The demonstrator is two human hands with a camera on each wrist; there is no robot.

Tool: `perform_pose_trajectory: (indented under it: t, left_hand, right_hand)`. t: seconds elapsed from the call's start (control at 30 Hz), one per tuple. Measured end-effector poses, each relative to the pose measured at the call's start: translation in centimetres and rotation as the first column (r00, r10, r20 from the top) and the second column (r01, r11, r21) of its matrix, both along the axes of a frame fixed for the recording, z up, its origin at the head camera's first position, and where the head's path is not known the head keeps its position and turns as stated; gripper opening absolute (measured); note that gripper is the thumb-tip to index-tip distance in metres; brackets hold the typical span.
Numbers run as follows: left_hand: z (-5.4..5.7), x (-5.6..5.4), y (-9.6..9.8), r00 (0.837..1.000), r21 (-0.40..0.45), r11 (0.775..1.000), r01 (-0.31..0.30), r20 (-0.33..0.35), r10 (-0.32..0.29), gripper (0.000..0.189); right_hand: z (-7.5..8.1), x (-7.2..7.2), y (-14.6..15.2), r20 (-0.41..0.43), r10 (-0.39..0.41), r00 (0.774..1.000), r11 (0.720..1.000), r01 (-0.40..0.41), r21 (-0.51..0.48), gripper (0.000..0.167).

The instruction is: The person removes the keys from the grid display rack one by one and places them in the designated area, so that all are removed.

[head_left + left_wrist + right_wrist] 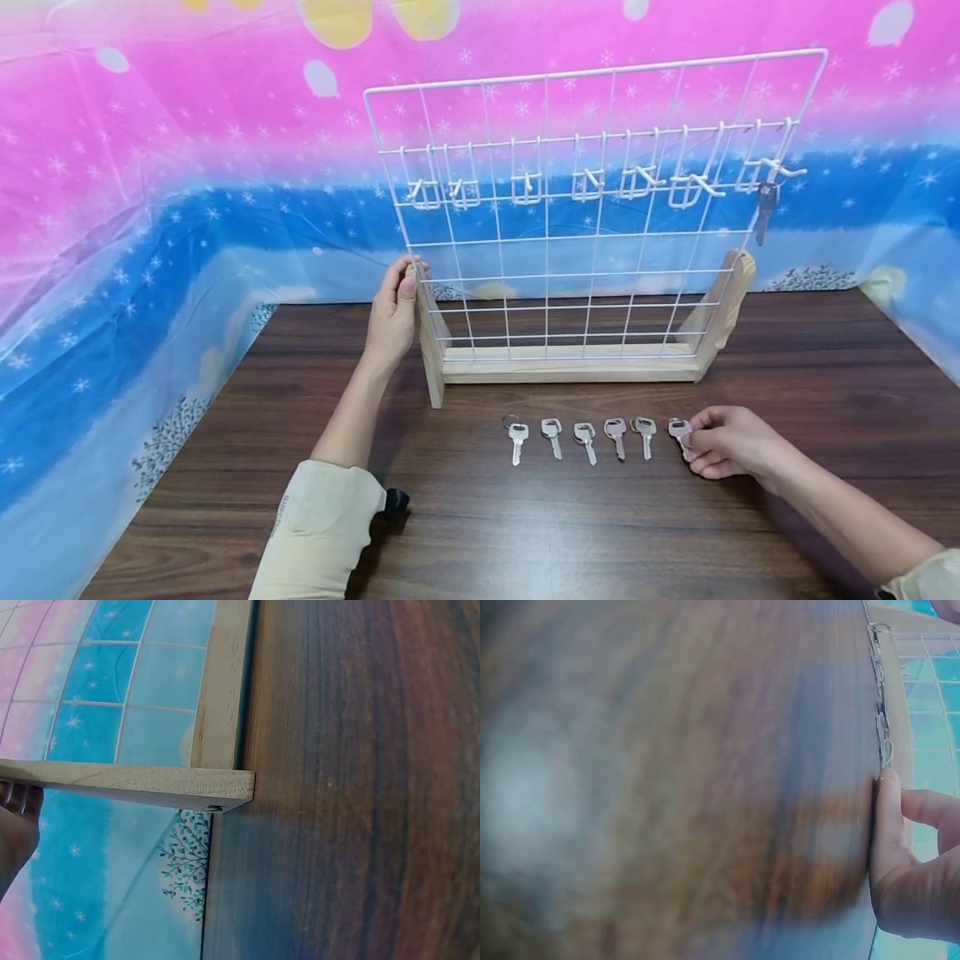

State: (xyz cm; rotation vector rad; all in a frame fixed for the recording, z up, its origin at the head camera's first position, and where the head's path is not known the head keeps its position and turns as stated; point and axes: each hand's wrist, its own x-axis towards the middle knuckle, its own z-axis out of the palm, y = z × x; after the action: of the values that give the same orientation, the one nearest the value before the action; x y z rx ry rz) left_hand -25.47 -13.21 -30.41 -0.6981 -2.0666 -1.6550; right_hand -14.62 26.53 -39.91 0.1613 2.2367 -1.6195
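Note:
In the head view my left hand (392, 312) grips the upper end of the left wooden upright (431, 350) of a white wire grid rack (546, 242). The left wrist view shows its fingers (22, 799) at that upright. My right hand (731, 443) is low over the table, thumb and fingertips pinching a silver key (678, 428) at the right end of a row. To its left lie several more keys, the nearest one (643, 427) a short gap away. Another key (765, 204) hangs from the rack's rightmost hook (780, 169).
White hooks (588, 182) line the grid's upper part, several across. The rack's wooden base bar (570, 372) stands on the dark wood table (525, 533), behind the keys. A pink and blue snowflake cloth (247, 167) hangs behind and at both sides.

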Motion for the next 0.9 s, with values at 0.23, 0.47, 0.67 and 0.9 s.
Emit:
perform_pose_trajectory:
  t: [0.23, 0.47, 0.67, 0.9]
  left_hand:
    - [0.03, -0.11, -0.06, 1.000, 0.002, 1.000, 0.005, -0.010, -0.005, 0.032]
    - [-0.02, -0.24, -0.08, 1.000, 0.012, 1.000, 0.007, -0.010, -0.007, 0.031]
    - [-0.06, -0.12, -0.12, 1.000, 0.008, 1.000, -0.001, 0.001, 0.001, 0.032]
    - [-0.17, -0.22, -0.16, 1.000, 0.018, 1.000, 0.012, 0.003, -0.012, 0.032]
  right_hand:
    - [0.07, -0.36, -0.19, -0.008, 0.025, 1.000, 0.999, -0.025, 0.032, 0.019]
    - [0.05, -0.47, -0.33, -0.004, 0.011, 1.000, 0.998, -0.011, 0.056, 0.015]
    - [-0.17, -0.57, -0.49, -0.003, -0.012, 1.000, 0.996, 0.012, 0.085, 0.015]
    - [-0.16, -0.47, -0.60, 0.001, -0.027, 1.000, 0.995, 0.026, 0.096, 0.018]
